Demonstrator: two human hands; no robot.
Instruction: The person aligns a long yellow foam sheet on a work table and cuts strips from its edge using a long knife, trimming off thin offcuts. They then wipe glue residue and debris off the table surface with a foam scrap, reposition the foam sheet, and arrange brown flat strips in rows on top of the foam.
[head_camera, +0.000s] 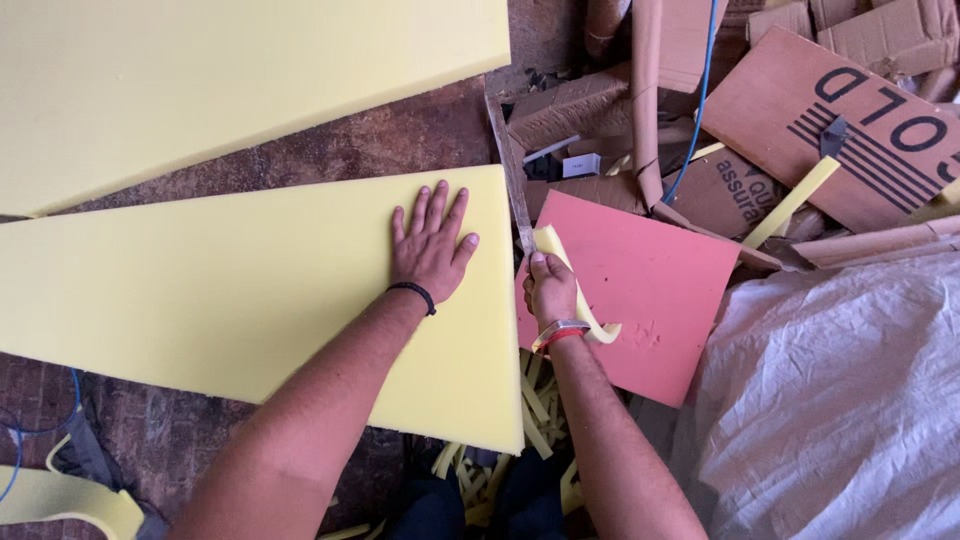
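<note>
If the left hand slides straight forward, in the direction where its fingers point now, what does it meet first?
The left hand lies flat on the near yellow foam sheet, fingers pointing away from the person. It would first cross that sheet's far edge, then bare brown floor, then probably the second foam sheet.

One camera only, worn on the person's head, looking almost straight down from close above. The left hand (430, 245) sits near frame centre, the right hand (551, 292) just beside it; both forearms enter from the bottom edge.
</note>
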